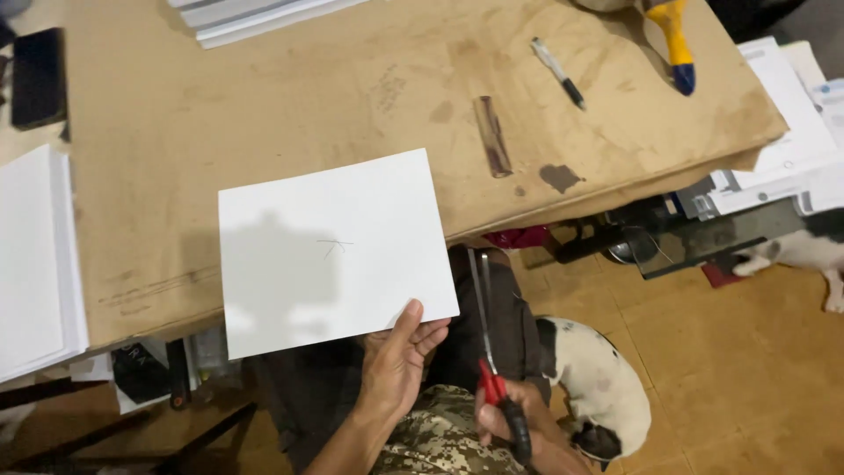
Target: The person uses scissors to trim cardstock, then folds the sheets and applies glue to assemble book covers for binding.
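My left hand (397, 359) holds a white sheet of card (334, 251) by its lower right corner, thumb on top. The sheet lies flat over the near edge of a brown paper-covered table (264, 105) and has a small pencil mark near its middle. My right hand (514, 422) sits lower right, above my lap, gripping red and black handled scissors (486, 343). Their blades are closed and point up toward the table edge, just right of the sheet and apart from it.
A thick stack of white paper (35, 255) lies at the left, more sheets (255, 18) at the far edge. A pen (558, 73), a dark strip (492, 136) and a yellow and blue tool (673, 40) rest on the table. A black and white dog (598, 387) lies by my right leg.
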